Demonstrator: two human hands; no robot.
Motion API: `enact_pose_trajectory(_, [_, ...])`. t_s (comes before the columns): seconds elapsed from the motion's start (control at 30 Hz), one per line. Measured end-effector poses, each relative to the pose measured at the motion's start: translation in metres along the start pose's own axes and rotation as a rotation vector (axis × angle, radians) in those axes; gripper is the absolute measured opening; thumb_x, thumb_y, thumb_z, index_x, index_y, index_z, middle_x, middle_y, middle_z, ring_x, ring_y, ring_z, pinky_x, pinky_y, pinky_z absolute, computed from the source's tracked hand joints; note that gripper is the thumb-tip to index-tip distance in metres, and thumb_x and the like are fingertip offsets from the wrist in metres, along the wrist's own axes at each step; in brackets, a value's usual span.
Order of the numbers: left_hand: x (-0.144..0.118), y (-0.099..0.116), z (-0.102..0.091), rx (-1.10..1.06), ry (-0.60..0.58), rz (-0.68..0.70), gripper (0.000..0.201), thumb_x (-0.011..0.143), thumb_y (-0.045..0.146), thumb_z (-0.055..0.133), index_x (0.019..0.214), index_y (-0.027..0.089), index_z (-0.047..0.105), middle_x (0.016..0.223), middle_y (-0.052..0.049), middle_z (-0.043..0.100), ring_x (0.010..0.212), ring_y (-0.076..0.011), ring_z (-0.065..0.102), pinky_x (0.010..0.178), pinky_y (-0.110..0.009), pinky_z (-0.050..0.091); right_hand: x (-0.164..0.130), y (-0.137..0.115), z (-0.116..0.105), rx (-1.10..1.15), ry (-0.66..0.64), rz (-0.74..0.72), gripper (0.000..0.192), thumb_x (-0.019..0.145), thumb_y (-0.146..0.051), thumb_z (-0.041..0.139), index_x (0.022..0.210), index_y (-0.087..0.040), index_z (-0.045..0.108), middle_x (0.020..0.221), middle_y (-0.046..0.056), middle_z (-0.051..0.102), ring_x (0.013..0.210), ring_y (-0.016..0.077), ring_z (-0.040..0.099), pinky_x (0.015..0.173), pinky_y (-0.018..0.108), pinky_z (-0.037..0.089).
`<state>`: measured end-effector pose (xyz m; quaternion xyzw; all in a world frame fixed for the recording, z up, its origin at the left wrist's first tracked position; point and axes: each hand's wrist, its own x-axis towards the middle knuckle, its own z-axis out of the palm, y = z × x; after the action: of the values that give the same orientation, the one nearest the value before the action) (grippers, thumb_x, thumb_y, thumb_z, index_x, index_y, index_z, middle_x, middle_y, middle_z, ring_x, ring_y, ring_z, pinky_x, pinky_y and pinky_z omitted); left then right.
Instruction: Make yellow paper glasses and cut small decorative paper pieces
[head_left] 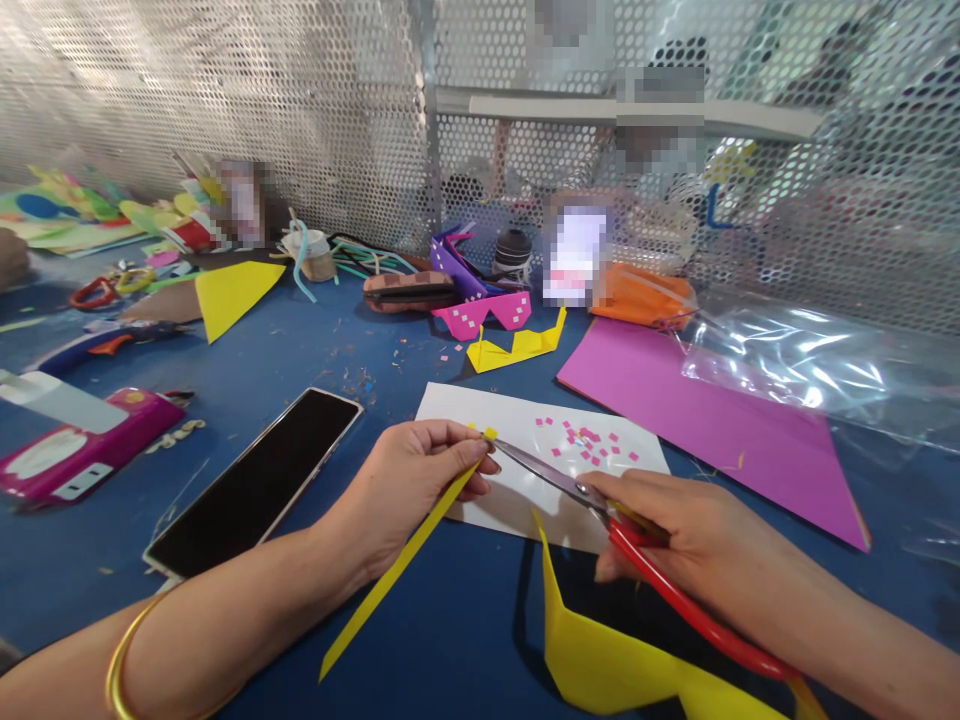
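Between its thumb and fingers my left hand (pixel 431 465) pinches a narrow yellow paper strip (pixel 401 565), whose long end hangs down toward me. My right hand (pixel 690 520) grips red-handled scissors (pixel 697 610). The tips of the blades meet the strip's upper end, right at my left fingertips. A white sheet (pixel 517 500) lies beneath both hands, with several small pink paper squares (pixel 592 440) scattered on it and a bit of yellow near the blade tips. Below my right hand is a folded yellow paper cutout (pixel 600 650), partly hidden by the scissors.
A phone (pixel 259 490) with a dark screen lies left of my left arm. Behind the sheet are pink paper glasses (pixel 487 315) and a yellow folded piece (pixel 517 348). Purple sheets (pixel 697 420) and clear plastic (pixel 795 350) lie right. A perforated metal panel (pixel 337 120) stands behind.
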<state>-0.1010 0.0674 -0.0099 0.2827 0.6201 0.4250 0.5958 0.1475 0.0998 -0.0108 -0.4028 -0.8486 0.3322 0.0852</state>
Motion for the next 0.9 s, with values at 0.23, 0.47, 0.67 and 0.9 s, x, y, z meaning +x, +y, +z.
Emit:
enact_pose_trajectory(0.23, [-0.001, 0.002, 0.001, 0.014, 0.007, -0.036, 0.017, 0.076, 0.03, 0.075, 0.073, 0.014, 0.07, 0.07, -0.004, 0.071, 0.055, -0.0088, 0.06, 0.053, -0.019, 0.044, 0.001, 0.0, 0.0, -0.029, 0.008, -0.015, 0.017, 0.087, -0.029, 0.063, 0.102, -0.029, 0.071, 0.082, -0.004, 0.077, 0.076, 0.0181, 0.073, 0.067, 0.028, 0.055])
enact_pose_trajectory(0.47, [0.0, 0.004, -0.002, 0.02, 0.012, -0.045, 0.019, 0.079, 0.032, 0.073, 0.073, 0.015, 0.071, 0.057, -0.002, 0.066, 0.05, -0.0082, 0.057, 0.047, -0.017, 0.042, 0.001, 0.004, -0.003, -0.019, 0.096, 0.024, 0.029, 0.083, -0.033, 0.068, 0.112, -0.03, 0.07, 0.09, -0.003, 0.078, 0.08, 0.0196, 0.074, 0.07, 0.028, 0.059])
enact_pose_trajectory(0.67, [-0.002, 0.007, -0.001, -0.059, 0.015, -0.023, 0.003, 0.081, 0.017, 0.07, 0.083, 0.015, 0.071, 0.074, -0.002, 0.073, 0.058, -0.0079, 0.064, 0.052, -0.016, 0.047, 0.0, 0.002, -0.01, -0.128, 0.185, 0.037, 0.052, 0.075, -0.052, 0.073, 0.12, -0.027, 0.068, 0.108, 0.006, 0.076, 0.085, 0.0262, 0.074, 0.069, 0.036, 0.061])
enact_pose_trajectory(0.9, [-0.006, 0.008, -0.001, -0.063, -0.008, 0.097, 0.015, 0.086, 0.021, 0.068, 0.101, 0.018, 0.067, 0.078, 0.003, 0.076, 0.065, -0.0081, 0.068, 0.065, -0.016, 0.052, -0.004, -0.006, -0.007, -0.102, 0.137, 0.066, 0.039, 0.077, -0.041, 0.073, 0.115, -0.03, 0.069, 0.113, 0.003, 0.074, 0.09, 0.0275, 0.073, 0.072, 0.034, 0.06])
